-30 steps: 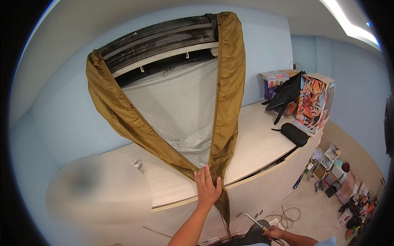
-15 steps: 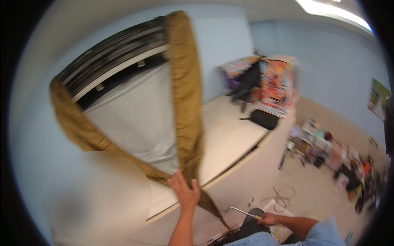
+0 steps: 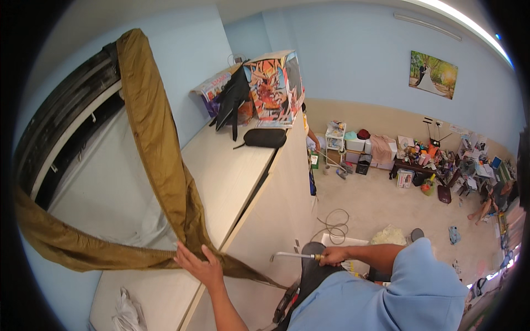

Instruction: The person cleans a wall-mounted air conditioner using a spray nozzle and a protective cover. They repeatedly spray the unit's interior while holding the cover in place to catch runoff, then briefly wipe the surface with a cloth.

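Right hand [image 3: 333, 257] gripping a metal wand [image 3: 295, 255], left hand [image 3: 200, 266] spreading its fingers against a brown cover [image 3: 152, 127] hanging below a dark wall unit [image 3: 77, 102], black pouch [image 3: 265, 138], lettered purple carton [image 3: 210, 88] and colourfully printed box [image 3: 273, 91] sitting on the cabinet top [image 3: 212, 160] beyond.

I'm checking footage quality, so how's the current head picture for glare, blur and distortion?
Head view: the ceiling light burns out white at upper right; head view: left hand and brown cover look fairly sharp; head view: the dark slatted unit curves near the left rim, and the corners go black.

The head camera (a wide fisheye) looks downward.
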A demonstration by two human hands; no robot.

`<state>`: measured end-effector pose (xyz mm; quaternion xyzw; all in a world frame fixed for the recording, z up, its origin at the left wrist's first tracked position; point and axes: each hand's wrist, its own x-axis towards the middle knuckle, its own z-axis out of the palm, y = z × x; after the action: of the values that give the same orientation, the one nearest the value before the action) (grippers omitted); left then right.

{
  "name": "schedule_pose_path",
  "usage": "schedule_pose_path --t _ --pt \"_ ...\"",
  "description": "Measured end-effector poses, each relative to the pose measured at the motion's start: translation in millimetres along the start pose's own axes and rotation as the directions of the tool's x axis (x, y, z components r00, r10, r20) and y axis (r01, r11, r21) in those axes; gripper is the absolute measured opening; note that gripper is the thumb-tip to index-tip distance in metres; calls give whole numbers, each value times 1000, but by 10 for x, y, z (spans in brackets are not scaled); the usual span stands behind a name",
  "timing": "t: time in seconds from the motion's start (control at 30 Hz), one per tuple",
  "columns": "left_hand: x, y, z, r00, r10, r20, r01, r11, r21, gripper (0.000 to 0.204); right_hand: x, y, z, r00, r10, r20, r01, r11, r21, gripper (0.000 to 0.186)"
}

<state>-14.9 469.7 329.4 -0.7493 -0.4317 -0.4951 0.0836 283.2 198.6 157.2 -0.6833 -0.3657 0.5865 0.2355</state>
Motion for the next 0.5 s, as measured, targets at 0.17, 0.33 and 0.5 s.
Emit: schedule_pose_path --t 0.17,0.33,0.5 --pt "0 11 -21 999 -32 -4 32 996 -80 66 -205 -174 -53 1000 6 -24 -7 999 -40 35" --pt "-6 -1 -20 999 -52 5 52 992 -115 67 -497 -594 -36 1000 6 -9 -7 999 -40 35" --pt "-17 -58 -12 998 -54 38 57 994 -88 67 -764 -1128 158 1000 8 -10 -9 985 -172 36"
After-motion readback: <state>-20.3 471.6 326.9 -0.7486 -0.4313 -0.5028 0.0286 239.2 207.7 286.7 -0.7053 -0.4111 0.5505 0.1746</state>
